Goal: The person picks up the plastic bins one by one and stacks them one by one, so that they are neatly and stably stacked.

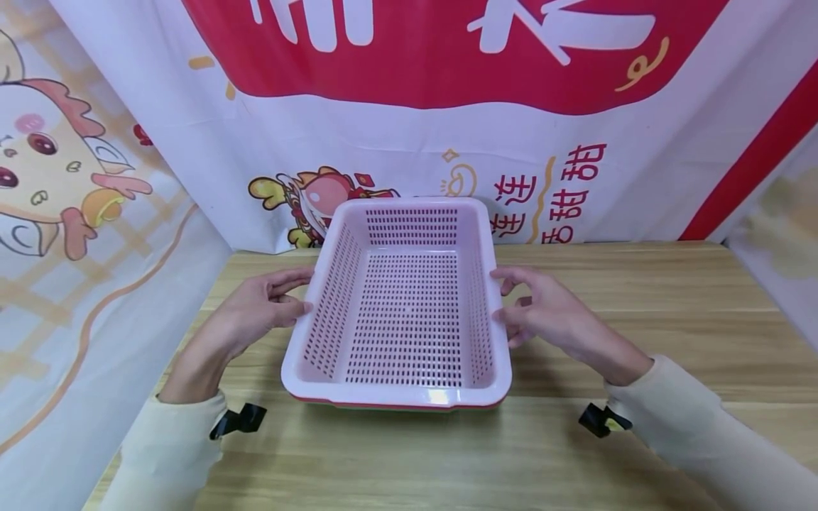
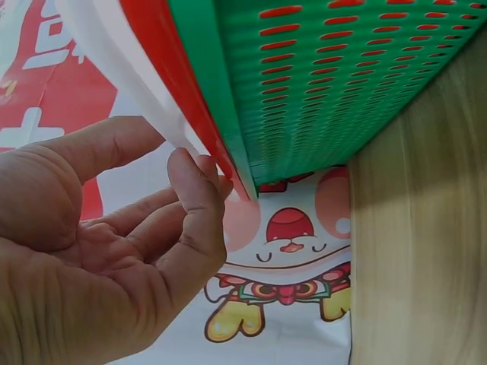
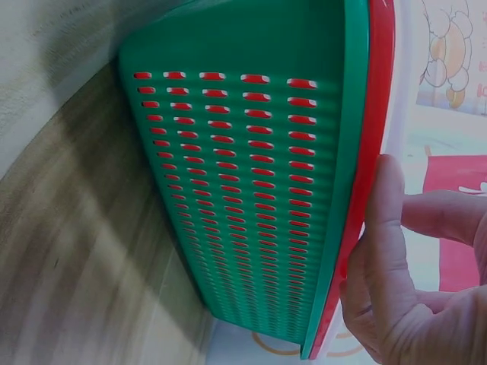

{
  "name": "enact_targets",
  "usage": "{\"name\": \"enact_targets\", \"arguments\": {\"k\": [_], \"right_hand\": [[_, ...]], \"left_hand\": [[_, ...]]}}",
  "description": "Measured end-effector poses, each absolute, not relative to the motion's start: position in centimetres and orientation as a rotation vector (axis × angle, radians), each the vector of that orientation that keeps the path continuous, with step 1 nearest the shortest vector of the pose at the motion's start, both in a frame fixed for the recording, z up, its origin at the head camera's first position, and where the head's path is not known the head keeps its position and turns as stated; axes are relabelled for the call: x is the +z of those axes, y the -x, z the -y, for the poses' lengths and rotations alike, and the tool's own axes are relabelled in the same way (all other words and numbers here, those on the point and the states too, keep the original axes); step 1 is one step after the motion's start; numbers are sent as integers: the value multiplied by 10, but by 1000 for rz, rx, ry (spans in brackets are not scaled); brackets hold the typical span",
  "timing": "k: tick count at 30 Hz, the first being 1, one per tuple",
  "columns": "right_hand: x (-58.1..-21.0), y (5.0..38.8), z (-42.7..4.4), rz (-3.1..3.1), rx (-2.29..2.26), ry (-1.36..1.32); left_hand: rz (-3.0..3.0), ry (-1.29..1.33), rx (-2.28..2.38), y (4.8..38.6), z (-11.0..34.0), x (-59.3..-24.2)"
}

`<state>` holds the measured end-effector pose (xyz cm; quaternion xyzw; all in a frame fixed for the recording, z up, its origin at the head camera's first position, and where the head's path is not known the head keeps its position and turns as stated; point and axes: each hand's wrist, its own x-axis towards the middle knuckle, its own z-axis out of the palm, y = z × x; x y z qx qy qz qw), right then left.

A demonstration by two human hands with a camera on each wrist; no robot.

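A pale pinkish-white rectangular plastic basket with slotted walls stands on the wooden table. It is nested in a red basket, which sits inside a green basket; little more than their rims shows in the head view. At the left long side, my left hand has bent fingers and thumb at the white rim. My right hand holds the opposite rim likewise, its fingertips against the white edge. How far the fingers reach under each rim is partly hidden.
The wooden table extends on both sides and in front of the stack. A printed white and red cloth hangs close behind it, and another patterned cloth lines the left side.
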<state>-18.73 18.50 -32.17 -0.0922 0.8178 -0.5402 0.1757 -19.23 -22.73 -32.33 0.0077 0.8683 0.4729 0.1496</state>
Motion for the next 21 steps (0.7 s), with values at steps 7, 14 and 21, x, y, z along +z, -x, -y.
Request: {"name": "enact_targets", "arguments": {"k": [7,14,21], "right_hand": [[-325,186,-187,-2337,-1537,251],[-327,184,-191,-2345,-1566,279],[-326,180,-202,-2436,-1486,250]], "left_hand": [[-2472,-22,1431,188,231,-331],[-2480,-23,1475,182,229,-335],[-2499,-57,1529,175,232,-341]]}}
